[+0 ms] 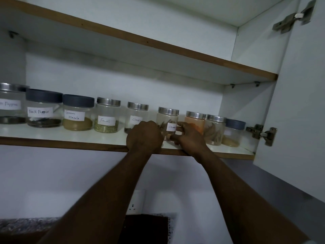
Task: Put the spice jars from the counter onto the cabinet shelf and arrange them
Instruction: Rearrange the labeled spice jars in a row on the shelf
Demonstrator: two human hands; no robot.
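A: Both hands are on the cinnamon jar [168,123]. The left hand [144,136] is curled round its left side, and the right hand [189,136] has fingers [181,128] pinched against the label side. It stands on the shelf [70,136], between the cloves jar [136,117] and the orange jar [195,121].

B: What could go wrong?

A: I'd judge the neighbours are the risk. The left knuckles sit right in front of the cloves jar, and the right hand covers the orange jar's base. A twist or shove could knock either one. The cinnamon jar also stands nearer the front edge than the jars to its left, so a slip could tip it off.

B: Materials?

A: Clear round jars, smooth and probably slick, whether glass or plastic I cannot tell. 6 carry brushed-metal lids and 3 have dark matte ones. White paper labels are handwritten. The shelf is glossy white with a brown edge strip. The fennel jar [107,118] holds greenish seed, the cinnamon jar brown sticks.
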